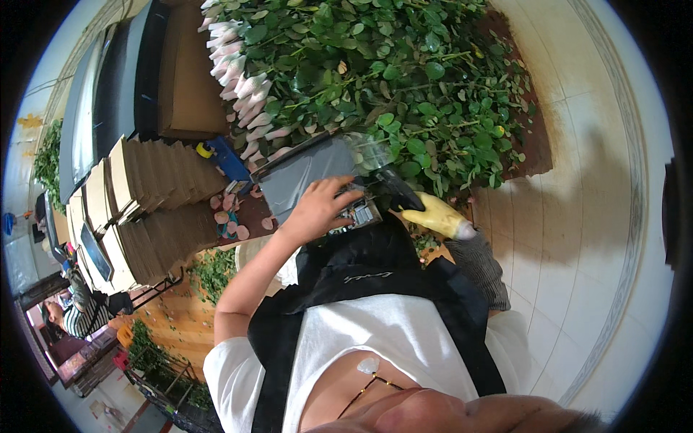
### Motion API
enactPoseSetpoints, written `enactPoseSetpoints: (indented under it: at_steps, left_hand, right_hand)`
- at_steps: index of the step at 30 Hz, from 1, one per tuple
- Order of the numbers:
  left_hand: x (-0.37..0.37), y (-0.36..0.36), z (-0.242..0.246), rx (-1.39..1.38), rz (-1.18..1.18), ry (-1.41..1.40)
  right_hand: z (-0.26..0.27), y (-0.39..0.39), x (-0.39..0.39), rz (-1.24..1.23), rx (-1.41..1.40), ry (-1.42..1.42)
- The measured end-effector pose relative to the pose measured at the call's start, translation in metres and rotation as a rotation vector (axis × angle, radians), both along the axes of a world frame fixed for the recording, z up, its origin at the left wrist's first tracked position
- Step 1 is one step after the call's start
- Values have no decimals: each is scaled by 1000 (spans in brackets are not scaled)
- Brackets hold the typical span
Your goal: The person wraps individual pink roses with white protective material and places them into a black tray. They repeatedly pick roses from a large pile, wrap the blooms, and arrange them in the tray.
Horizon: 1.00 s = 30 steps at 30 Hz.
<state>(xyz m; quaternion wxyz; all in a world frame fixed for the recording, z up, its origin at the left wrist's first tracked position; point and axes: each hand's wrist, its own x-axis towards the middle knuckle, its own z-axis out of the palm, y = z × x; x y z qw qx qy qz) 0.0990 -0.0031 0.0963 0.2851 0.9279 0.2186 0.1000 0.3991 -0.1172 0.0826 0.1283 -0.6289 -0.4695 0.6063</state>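
Note:
My bare left hand point(323, 204) lies over a grey board point(308, 173) with clear plastic film on it. Its fingers are spread, and nothing shows in its grip. Beside those fingertips is a small box-like part with a grey and metallic surface point(364, 214); I cannot tell what it is. In a yellow glove, my right hand point(436, 215) closes around the end of a long black object point(400, 188), perhaps a handle. The glove hides part of it. Beyond both hands lie many leafy rose stems point(379, 81), their blooms in white-pink foam net sleeves point(243, 92) on the left.
Stacked cardboard sheets point(157, 189) stand left, near a blue box point(230, 159) and a yellow tape roll point(204, 150). Loose petals point(230, 216) lie on the reddish tabletop point(254, 208). A person in stripes point(84, 322) is at far left. Tiled wall point(557, 233) borders the right.

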Motion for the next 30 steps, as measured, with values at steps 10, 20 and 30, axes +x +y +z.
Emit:
enactPoseSetpoints:
  at_steps: [10, 20, 30]
  left_hand:
    - [107, 30, -37, 495, 101, -55]
    - [-39, 23, 3, 209, 45, 73]
    - [-26, -93, -7, -612, 838, -591]
  right_hand:
    - [11, -35, 3, -533, 322, 205]
    - [27, -26, -15, -376, 241, 594]
    - [74, 37, -171, 262, 819, -336]
